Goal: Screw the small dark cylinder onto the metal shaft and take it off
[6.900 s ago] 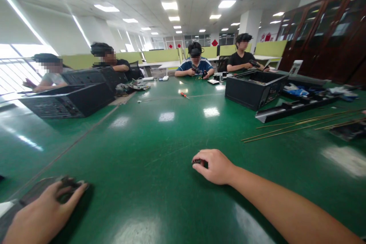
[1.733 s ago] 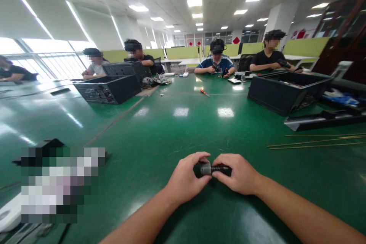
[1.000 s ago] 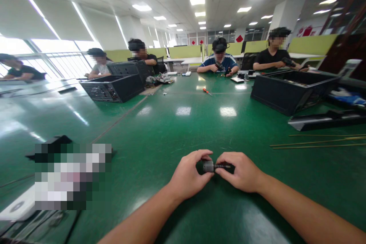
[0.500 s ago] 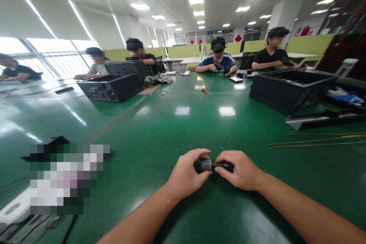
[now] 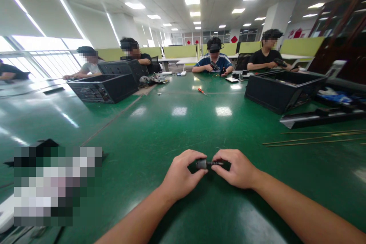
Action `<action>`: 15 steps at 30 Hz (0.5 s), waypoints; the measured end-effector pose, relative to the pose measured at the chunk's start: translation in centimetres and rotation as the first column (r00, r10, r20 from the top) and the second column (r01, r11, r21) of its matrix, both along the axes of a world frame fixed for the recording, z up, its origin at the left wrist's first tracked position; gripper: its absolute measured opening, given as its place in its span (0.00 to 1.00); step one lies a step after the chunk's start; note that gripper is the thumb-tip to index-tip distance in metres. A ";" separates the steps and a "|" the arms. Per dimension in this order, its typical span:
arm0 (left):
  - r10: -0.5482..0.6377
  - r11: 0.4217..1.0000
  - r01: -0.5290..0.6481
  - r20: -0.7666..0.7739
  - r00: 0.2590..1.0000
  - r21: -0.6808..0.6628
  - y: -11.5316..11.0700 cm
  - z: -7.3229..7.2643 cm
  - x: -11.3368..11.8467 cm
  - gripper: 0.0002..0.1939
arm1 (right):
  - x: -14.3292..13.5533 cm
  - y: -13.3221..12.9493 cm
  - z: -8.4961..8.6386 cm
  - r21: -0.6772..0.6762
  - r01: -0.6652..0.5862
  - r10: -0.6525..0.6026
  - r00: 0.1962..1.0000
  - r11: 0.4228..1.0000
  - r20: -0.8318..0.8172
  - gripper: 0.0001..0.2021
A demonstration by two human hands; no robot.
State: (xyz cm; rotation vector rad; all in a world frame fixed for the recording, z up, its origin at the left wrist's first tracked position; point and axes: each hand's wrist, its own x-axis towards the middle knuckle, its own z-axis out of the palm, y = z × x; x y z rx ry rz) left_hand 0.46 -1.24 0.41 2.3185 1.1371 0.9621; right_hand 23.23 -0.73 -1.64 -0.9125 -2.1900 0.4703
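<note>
A short grey metal cylinder [image 5: 201,164] with a thin, dark, spiral-grooved rod [image 5: 215,163] sticking out to the right lies level between my hands, low in the middle of the view. Thumb and fingers of my left hand [image 5: 183,173] curve around the cylinder, gripping it from above and below. Around the rod, the fingertips and thumb of my right hand [image 5: 236,168] are closed in a pinch. Part of the rod's near end is hidden by these fingers. Which kind of part this is, I cannot tell.
Black computer cases [image 5: 107,87] [image 5: 281,89] stand left and right on the green table [image 5: 183,129]. An orange screwdriver [image 5: 202,91] lies farther back. Thin brass-coloured rods [image 5: 309,139] lie at right, a pixelated white object [image 5: 54,187] at left. Several people sit around the table.
Both hands and the held piece appear slightly farther left, and the whole scene has shifted left with the head. The grip on cylinder and rod looks much the same.
</note>
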 end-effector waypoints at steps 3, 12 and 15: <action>0.002 1.000 -0.002 0.004 1.000 0.006 -0.1 0.2 0.0 0.15 | 0.1 0.0 0.1 0.008 -0.001 0.001 1.000 1.000 0.001 0.04; 0.010 1.000 -0.010 0.005 1.000 0.030 0.0 0.4 -0.1 0.14 | 0.1 0.2 -0.1 0.016 0.010 -0.010 1.000 1.000 -0.002 0.04; 0.002 0.999 -0.002 0.007 1.000 0.048 0.1 0.4 -0.2 0.14 | 0.2 0.2 0.1 0.014 0.012 -0.012 1.000 1.000 -0.001 0.03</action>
